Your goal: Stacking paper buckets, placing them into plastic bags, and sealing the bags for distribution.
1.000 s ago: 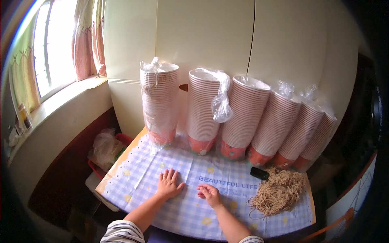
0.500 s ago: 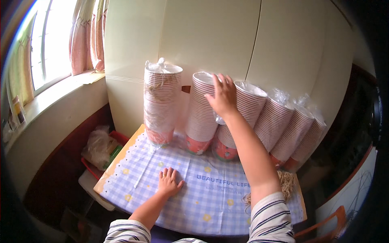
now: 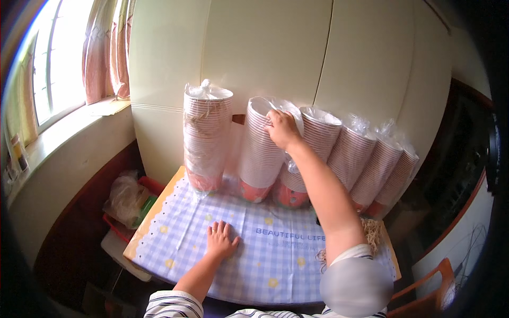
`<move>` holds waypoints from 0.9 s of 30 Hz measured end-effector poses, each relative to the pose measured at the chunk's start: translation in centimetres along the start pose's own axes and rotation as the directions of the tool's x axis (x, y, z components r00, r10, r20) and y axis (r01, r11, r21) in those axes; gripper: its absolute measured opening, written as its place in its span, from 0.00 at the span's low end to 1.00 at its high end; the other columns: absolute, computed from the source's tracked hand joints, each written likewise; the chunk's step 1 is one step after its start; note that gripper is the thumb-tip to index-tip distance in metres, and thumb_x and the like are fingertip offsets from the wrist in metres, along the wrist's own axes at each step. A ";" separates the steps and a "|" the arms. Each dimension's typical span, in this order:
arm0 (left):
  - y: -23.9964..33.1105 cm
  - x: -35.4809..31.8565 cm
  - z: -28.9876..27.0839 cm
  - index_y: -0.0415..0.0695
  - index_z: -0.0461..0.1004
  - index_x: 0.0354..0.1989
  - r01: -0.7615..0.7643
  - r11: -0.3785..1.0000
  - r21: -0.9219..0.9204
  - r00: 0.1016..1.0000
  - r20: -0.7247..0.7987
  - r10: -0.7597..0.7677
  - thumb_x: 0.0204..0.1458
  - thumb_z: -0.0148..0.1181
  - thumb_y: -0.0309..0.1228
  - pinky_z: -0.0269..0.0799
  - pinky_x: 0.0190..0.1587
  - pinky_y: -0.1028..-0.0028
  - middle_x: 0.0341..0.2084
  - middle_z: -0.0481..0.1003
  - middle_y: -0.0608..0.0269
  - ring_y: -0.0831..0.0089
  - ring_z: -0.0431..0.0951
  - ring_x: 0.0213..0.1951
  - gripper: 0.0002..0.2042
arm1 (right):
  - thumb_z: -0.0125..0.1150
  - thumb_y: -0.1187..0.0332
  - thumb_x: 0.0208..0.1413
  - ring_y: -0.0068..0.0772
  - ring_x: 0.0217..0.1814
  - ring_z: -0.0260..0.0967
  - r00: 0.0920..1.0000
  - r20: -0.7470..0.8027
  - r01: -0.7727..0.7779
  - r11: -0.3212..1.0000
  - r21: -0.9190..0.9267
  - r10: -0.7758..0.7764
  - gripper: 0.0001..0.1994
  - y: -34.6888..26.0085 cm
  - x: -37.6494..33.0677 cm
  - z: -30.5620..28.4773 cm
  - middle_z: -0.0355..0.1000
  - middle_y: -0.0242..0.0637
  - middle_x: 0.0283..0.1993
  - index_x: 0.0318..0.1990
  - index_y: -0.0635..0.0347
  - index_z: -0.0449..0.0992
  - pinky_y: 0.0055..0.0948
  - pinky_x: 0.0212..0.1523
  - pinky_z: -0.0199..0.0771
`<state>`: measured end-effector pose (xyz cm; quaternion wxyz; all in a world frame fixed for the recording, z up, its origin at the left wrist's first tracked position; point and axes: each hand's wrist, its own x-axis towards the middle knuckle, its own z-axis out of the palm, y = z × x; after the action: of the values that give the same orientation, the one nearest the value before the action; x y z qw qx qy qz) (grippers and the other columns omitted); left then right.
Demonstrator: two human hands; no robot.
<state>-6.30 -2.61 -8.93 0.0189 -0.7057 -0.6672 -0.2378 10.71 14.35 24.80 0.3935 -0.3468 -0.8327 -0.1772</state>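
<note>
Both hands engaged: right hand (image 3: pixel 282 129) fingers grasping cup stack (image 3: pixel 262 151), left hand (image 3: pixel 220 240) splayed on tablecloth (image 3: pixel 175 233).

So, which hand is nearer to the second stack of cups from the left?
Right. The right hand rests on the top of that stack of cups; the left hand lies flat on the checked tablecloth, well in front of it.

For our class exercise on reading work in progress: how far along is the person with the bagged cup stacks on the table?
Done: little shows; all the stacks stand wrapped, the leftmost stack knotted shut. In hand: the right hand grips the top of the second stack, where its plastic bag looks open; the left hand lies flat on the checked tablecloth. Left: no cup is out.
</note>
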 end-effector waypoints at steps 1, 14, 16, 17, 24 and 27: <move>-0.2 0.0 0.1 0.41 0.63 0.55 0.002 1.000 -0.003 1.000 -0.010 -0.002 0.47 0.51 0.54 0.43 0.63 0.54 0.57 0.60 0.52 0.54 0.54 0.62 0.32 | 0.64 0.70 0.42 0.44 0.45 0.69 1.000 0.012 -0.008 1.000 0.014 0.008 0.11 -0.7 -0.2 -0.8 0.73 0.42 0.38 0.34 0.60 0.70 0.42 0.51 0.60; 0.3 0.2 0.2 0.42 0.62 0.56 0.024 1.000 0.008 0.999 0.042 -0.025 0.47 0.50 0.53 0.41 0.64 0.53 0.59 0.58 0.52 0.54 0.52 0.62 0.33 | 0.63 0.75 0.44 0.31 0.32 0.67 0.973 0.231 -0.083 0.960 0.268 0.020 0.10 -3.4 -3.2 -14.1 0.69 0.40 0.30 0.33 0.66 0.68 0.29 0.37 0.66; 0.0 0.2 0.3 0.41 0.62 0.57 0.026 0.999 0.023 0.998 0.054 -0.027 0.47 0.50 0.52 0.41 0.64 0.53 0.60 0.57 0.52 0.54 0.52 0.63 0.33 | 0.62 0.76 0.45 0.28 0.32 0.66 0.957 0.287 -0.112 0.960 0.256 0.035 0.10 -5.3 -3.8 -16.5 0.68 0.38 0.30 0.33 0.66 0.67 0.27 0.36 0.66; -0.1 0.4 0.4 0.41 0.61 0.57 0.022 0.999 0.036 0.998 0.065 -0.024 0.47 0.50 0.52 0.41 0.64 0.53 0.60 0.57 0.52 0.53 0.52 0.63 0.32 | 0.62 0.77 0.45 0.27 0.32 0.65 0.946 0.324 -0.123 0.953 0.278 0.027 0.10 -5.9 -4.2 -17.3 0.67 0.38 0.29 0.33 0.66 0.67 0.26 0.36 0.66; -0.4 0.2 0.8 0.41 0.61 0.57 0.050 0.999 -0.012 0.999 0.021 -0.050 0.46 0.53 0.49 0.42 0.64 0.53 0.58 0.59 0.52 0.54 0.54 0.62 0.32 | 0.64 0.74 0.45 0.38 0.34 0.67 0.975 0.193 0.071 0.978 0.195 -0.109 0.10 -8.0 -8.6 -20.0 0.69 0.39 0.30 0.35 0.64 0.70 0.32 0.37 0.67; -0.7 0.0 1.2 0.40 0.61 0.57 0.025 1.000 -0.018 1.000 -0.004 -0.025 0.46 0.52 0.49 0.42 0.64 0.54 0.58 0.59 0.52 0.54 0.54 0.62 0.32 | 0.65 0.67 0.46 0.41 0.42 0.67 0.997 -0.007 0.077 0.989 0.129 -0.076 0.13 -6.5 -9.0 -21.3 0.70 0.42 0.35 0.37 0.63 0.73 0.35 0.42 0.67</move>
<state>-6.59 -2.14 -10.20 0.0111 -0.6970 -0.6738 -0.2452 21.41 -6.22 30.99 0.4087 -0.2883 -0.8548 -0.1382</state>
